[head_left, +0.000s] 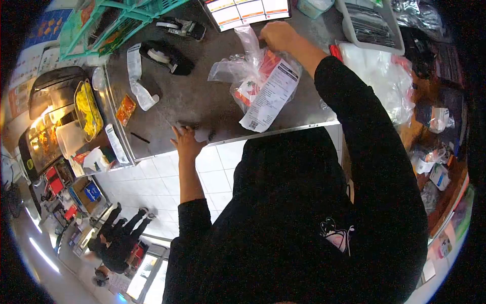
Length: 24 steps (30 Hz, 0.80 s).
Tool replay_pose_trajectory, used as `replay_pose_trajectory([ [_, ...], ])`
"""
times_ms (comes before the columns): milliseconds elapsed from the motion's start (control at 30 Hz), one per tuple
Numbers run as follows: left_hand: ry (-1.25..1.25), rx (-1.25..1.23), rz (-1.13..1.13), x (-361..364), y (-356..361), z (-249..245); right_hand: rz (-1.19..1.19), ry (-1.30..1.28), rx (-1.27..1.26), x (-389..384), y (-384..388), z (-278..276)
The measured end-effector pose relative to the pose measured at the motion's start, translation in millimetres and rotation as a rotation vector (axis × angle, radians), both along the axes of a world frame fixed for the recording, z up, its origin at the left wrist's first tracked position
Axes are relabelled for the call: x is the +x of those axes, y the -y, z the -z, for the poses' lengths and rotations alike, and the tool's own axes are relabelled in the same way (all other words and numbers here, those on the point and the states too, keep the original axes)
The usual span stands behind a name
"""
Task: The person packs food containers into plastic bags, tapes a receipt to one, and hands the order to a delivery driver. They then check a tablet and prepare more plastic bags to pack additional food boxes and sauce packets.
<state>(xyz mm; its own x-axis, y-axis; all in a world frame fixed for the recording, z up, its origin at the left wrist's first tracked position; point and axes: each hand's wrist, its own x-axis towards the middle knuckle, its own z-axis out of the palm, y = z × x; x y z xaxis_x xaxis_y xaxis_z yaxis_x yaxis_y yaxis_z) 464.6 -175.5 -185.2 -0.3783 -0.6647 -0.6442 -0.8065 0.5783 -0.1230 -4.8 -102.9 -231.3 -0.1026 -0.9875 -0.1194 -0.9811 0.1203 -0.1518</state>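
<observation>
My left hand (187, 143) rests at the front edge of the dark counter with its fingers spread and nothing in it. My right hand (279, 35) is at the lower edge of a lit tablet (246, 12), its fingers curled and partly hidden; I cannot make out anything in them. Just below that hand stands a clear plastic bag (238, 71) with gathered top and red-and-white contents. A long printed receipt (271, 96) lies over the bag's front. Between my hands is bare counter surface (202, 111).
Tape dispensers (167, 57) and a curled paper strip (135, 76) lie on the left, near an orange sachet (125, 110) and a black pen (140, 137). A green crate (109, 25) stands behind. Plastic bags (377, 76) and a cutlery tray (372, 25) are right. People (119, 243) stand farther off.
</observation>
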Motion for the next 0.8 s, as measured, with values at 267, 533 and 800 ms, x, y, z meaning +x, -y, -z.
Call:
replay_pose_trajectory([
  [267,0.016,-0.078,0.064,0,15,21,0.129,0.093,0.020,7,-16,-12],
  [533,-0.082,-0.068,0.065,11,11,16,0.166,-0.046,0.042,13,8,-35],
  [800,-0.263,-0.070,0.022,22,5,14,0.060,-0.207,0.025,7,35,-9],
])
